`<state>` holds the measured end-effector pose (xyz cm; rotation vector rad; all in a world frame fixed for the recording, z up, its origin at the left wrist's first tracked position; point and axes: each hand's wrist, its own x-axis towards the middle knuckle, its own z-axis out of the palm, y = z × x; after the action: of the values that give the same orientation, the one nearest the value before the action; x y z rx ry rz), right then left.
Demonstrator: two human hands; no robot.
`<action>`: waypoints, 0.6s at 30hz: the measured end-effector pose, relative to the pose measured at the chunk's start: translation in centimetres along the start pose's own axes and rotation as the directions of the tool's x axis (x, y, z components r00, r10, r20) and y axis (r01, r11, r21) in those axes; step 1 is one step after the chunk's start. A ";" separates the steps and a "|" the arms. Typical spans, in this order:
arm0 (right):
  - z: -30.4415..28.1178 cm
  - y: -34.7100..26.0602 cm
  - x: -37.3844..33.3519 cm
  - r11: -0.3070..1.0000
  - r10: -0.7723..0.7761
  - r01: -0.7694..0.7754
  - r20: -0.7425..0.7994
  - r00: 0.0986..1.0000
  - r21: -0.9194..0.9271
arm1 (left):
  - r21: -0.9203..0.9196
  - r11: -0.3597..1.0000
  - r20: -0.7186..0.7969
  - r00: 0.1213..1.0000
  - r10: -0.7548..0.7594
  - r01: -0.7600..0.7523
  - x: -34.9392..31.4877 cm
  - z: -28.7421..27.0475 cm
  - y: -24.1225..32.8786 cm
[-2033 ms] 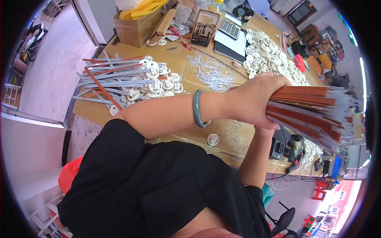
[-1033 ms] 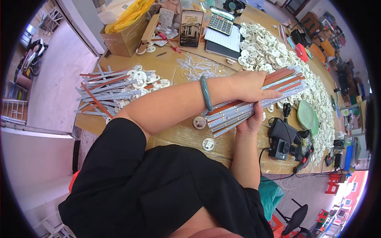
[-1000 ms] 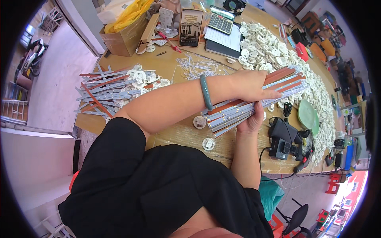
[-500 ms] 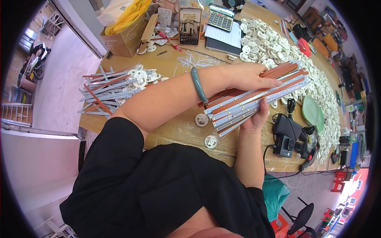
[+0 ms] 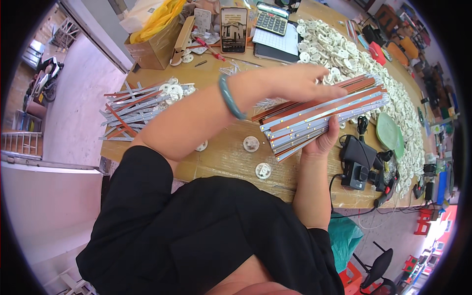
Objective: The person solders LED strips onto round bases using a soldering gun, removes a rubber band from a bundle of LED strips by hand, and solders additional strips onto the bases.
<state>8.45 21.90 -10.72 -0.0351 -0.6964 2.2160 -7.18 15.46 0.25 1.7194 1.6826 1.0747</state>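
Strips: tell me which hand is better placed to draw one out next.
Left hand, probably: it looks open over the strips, while the right hand is occupied holding them from below.

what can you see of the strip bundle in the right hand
The strip bundle is a handful of long, thin, straight pieces: some silvery grey with rows of small yellowish dots, others reddish-brown. They look like rigid board or metal. It slants over the table, lower-left ends staggered, upper-right ends toward the pile of white discs. The right hand holds it from below, thumb showing; the left hand, open and blurred, is over it, contact unclear.
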 end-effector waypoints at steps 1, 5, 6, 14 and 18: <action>0.9 -0.1 0.0 1.000 -0.010 0.010 0.007 1.000 0.011 | -0.049 0.997 0.036 0.997 -0.066 0.067 -0.3 -1.1 0.3; -0.5 -0.6 1.3 0.998 -0.042 0.036 0.108 0.993 0.052 | -0.147 0.989 -0.059 0.997 -0.046 0.037 -2.6 -7.3 -2.0; -0.9 -0.7 1.6 0.998 -0.052 0.047 0.095 0.994 0.052 | -0.108 0.985 -0.039 0.990 -0.137 0.132 -3.9 -9.3 -1.4; -1.2 -2.1 2.0 0.986 -0.166 0.166 -0.020 0.986 -0.025 | 0.329 0.914 0.372 0.856 -0.358 0.239 -7.8 -11.2 -11.1; -0.9 -2.6 1.9 0.978 -0.202 0.200 -0.032 0.979 -0.055 | 0.254 0.925 0.630 0.677 -0.381 0.284 -6.4 -7.0 -12.6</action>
<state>9.16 25.03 -9.78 -0.0307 -0.7050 1.9993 -19.71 9.35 -7.20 1.5200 1.5042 0.1147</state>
